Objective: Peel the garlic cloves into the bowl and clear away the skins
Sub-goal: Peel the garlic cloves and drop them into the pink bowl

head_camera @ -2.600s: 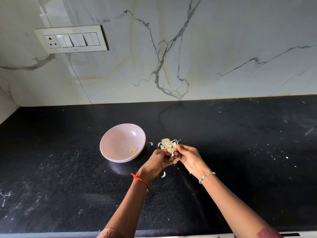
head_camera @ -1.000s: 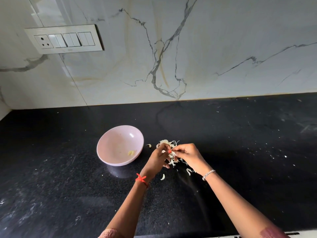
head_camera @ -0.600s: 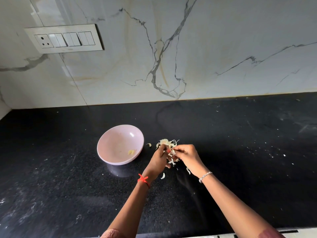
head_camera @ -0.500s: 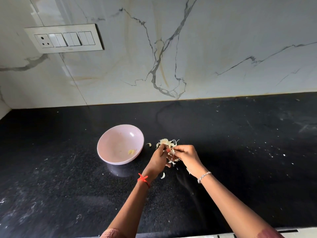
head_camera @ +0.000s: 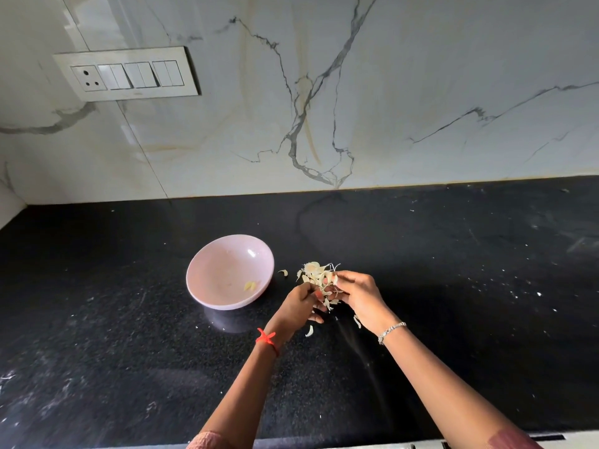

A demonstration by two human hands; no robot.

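The garlic skins lie in a loose heap on the black countertop just right of the pink bowl, which holds peeled cloves. The heap's near edge is caught between both hands. The left hand and right hand meet fingertip to fingertip, fingers curled, pinching the skins. Whether a clove sits inside the pinch is hidden.
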